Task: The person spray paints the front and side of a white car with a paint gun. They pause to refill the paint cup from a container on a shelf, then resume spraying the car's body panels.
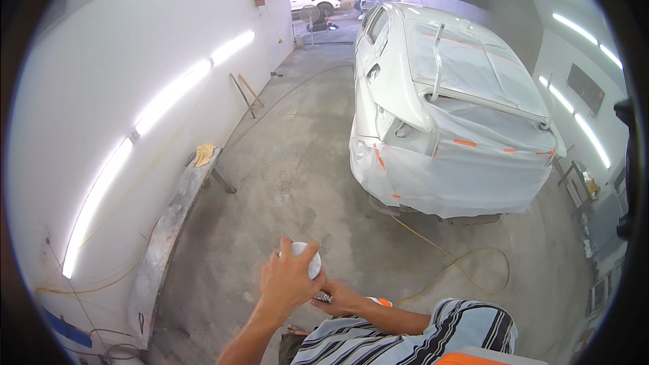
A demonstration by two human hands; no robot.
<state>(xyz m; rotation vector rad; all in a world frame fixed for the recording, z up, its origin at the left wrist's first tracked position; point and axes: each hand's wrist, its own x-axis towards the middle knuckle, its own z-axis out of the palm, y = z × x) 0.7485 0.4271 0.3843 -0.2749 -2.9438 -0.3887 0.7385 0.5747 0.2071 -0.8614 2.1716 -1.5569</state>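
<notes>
1. Left hand (285, 284) clamps the white cup (314, 265) above the floor (270, 203).
2. Right hand (343, 299) wraps the metal tool (326, 297).
3. Step: probably working the cup; next calls for steady counter-grip.

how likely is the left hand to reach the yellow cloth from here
Probably not: the left hand is on the white round cup, and the yellow cloth lies on the bench's far end, seemingly out of reach without stepping closer.
</notes>
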